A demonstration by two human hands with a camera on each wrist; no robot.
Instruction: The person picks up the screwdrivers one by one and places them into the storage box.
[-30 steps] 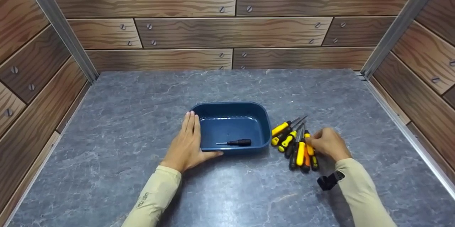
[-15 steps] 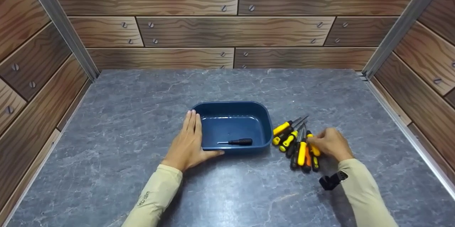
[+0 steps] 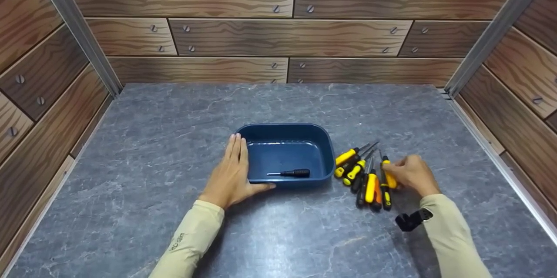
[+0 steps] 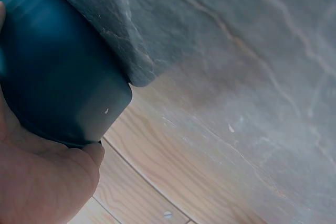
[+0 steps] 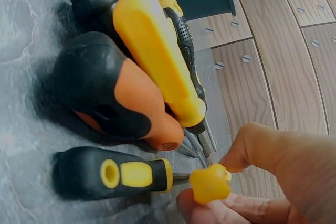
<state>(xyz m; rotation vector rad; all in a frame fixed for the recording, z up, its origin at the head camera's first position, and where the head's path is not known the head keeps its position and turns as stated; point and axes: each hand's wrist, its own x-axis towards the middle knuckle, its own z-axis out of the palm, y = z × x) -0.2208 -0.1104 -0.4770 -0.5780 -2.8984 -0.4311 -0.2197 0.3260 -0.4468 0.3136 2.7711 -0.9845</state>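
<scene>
A blue plastic tub [image 3: 327, 143] stands mid-table with a small black screwdriver [image 3: 296, 173] lying in it. My left hand [image 3: 228, 180] rests along the tub's left side, fingers straight and thumb stretched along the front wall. To the right, my right hand [image 3: 413, 174] pinches a screwdriver [image 3: 389, 178] with a yellow handle; in the right wrist view the handle's end [image 5: 210, 183] shows between thumb and fingers. Against it on the left lies a heap of screwdrivers, including an orange-and-black one [image 5: 139, 98], a yellow one [image 5: 157, 51] and a black-and-yellow one [image 5: 113, 174].
The heap spreads close to the tub's right wall, shafts pointing away from me. Everything lies on a grey marbled table [image 3: 174, 117]. Wood-patterned walls [image 3: 226, 36] and metal corner posts [image 3: 80, 38] enclose it at the back and sides.
My right hand has drawn the yellow-handled screwdriver a little to the right, away from the heap. My left hand stays on the tub; the view has shifted slightly.
</scene>
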